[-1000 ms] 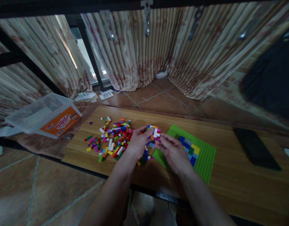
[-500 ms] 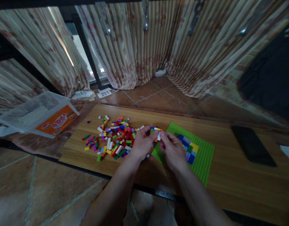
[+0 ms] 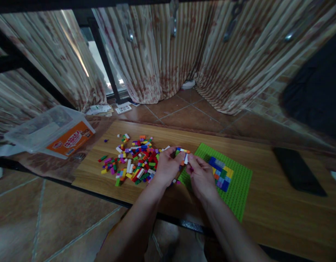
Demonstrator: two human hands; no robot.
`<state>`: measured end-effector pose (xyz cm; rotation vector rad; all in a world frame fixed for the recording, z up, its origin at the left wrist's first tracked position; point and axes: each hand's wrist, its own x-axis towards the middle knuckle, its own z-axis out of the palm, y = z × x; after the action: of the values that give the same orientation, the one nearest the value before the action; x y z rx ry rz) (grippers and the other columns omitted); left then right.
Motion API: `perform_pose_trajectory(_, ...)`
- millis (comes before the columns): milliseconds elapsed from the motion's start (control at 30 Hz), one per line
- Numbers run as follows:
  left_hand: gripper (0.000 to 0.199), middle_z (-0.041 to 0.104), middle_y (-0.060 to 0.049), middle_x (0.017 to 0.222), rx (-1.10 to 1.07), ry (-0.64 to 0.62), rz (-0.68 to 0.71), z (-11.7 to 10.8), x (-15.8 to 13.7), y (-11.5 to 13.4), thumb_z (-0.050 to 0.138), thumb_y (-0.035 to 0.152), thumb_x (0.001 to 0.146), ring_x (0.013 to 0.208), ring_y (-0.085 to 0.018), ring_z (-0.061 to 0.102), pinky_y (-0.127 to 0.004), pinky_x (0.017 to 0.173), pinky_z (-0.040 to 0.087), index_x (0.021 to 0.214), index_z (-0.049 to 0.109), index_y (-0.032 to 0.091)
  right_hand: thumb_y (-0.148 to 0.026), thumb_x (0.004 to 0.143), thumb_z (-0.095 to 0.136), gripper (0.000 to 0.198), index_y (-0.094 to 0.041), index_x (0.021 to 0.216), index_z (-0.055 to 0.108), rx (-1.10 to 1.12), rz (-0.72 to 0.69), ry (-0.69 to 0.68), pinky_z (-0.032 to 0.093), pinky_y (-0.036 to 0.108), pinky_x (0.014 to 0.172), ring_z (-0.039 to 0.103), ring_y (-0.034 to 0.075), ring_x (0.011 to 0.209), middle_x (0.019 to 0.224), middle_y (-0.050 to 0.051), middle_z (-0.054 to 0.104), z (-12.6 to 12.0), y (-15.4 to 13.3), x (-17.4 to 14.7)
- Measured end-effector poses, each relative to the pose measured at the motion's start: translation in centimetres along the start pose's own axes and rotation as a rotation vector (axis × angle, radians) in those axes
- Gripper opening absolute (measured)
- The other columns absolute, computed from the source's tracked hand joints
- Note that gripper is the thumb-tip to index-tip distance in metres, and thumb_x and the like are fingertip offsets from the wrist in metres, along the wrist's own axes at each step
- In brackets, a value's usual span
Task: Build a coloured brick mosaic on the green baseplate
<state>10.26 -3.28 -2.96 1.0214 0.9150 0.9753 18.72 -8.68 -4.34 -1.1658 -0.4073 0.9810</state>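
My left hand (image 3: 168, 166) is closed on a small assembly of joined toy bricks (image 3: 183, 150) in blue, white and orange. A white brick (image 3: 186, 159) sits at the fingertips of my right hand (image 3: 201, 175), which pinches it against that assembly; whether the two are joined I cannot tell. Beneath and to the right of my hands lies a green baseplate (image 3: 243, 185), bearing a flat patch of blue, yellow, green and orange bricks (image 3: 222, 173). Left of my left hand spreads a loose pile of mixed bricks (image 3: 140, 158), partly hidden by that hand.
A clear plastic box (image 3: 51, 127) with an orange label stands beyond the left end of the wooden table (image 3: 272, 211). On the right lies a black phone-like slab (image 3: 299, 171). Papers (image 3: 99, 109) rest behind the table, below striped curtains (image 3: 173, 58).
The whole view has shifted slightly, so everything appears a little further right. Both hands keep nearly the same pose on the bricks.
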Motion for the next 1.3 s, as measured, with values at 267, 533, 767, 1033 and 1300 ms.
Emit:
perform_pose_trajectory(267,0.017,0.066,0.001,0.073,-0.148,0.027,-0.054,0.1,-0.3,0.4,0.076,0.029,0.067,0.066,-0.01,0.056,-0.023,0.066,0.044,0.077,0.07,0.016,-0.039,0.067,0.077,0.02,-0.022,0.071,0.069,0.106,0.074,0.011,0.037,0.022,0.049,0.046,0.009,0.054,0.065,-0.003,0.062,0.6,-0.3,0.0)
perform_pose_trajectory(533,0.023,0.067,-0.001,0.081,-0.179,0.043,-0.104,-0.3,-0.2,0.8,0.077,0.024,0.064,0.076,-0.014,0.061,-0.025,0.07,0.047,0.084,0.07,0.016,-0.036,0.064,0.078,0.022,-0.019,0.077,0.07,0.151,0.136,-0.054,0.039,0.019,0.048,0.048,0.007,0.055,0.07,-0.003,0.063,1.0,-0.8,-0.1)
perform_pose_trajectory(767,0.03,0.068,-0.002,0.084,-0.159,0.002,-0.123,-0.6,-0.3,1.0,0.077,0.022,0.063,0.077,-0.015,0.061,-0.027,0.073,0.048,0.092,0.071,0.016,-0.035,0.059,0.084,0.031,-0.018,0.08,0.069,0.149,0.146,-0.01,0.039,0.019,0.047,0.05,0.007,0.053,0.07,-0.003,0.063,0.8,-0.5,-0.1)
perform_pose_trajectory(1033,0.024,0.069,-0.003,0.086,-0.005,-0.074,-0.058,-0.7,-0.5,1.0,0.073,0.024,0.069,0.077,-0.014,0.06,-0.025,0.072,0.047,0.091,0.072,0.016,-0.047,0.069,0.078,0.032,-0.018,0.082,0.071,0.156,0.161,-0.009,0.04,0.02,0.047,0.051,0.007,0.053,0.071,-0.003,0.065,0.6,-0.9,-0.1)
perform_pose_trajectory(1300,0.016,0.069,-0.002,0.079,0.03,-0.12,-0.048,-0.9,-0.5,0.7,0.07,0.027,0.073,0.068,-0.012,0.057,-0.023,0.066,0.045,0.083,0.073,0.016,-0.042,0.063,0.083,0.029,-0.021,0.082,0.074,0.089,0.064,-0.015,0.036,0.02,0.049,0.048,0.006,0.055,0.082,-0.002,0.071,0.5,0.2,-0.1)
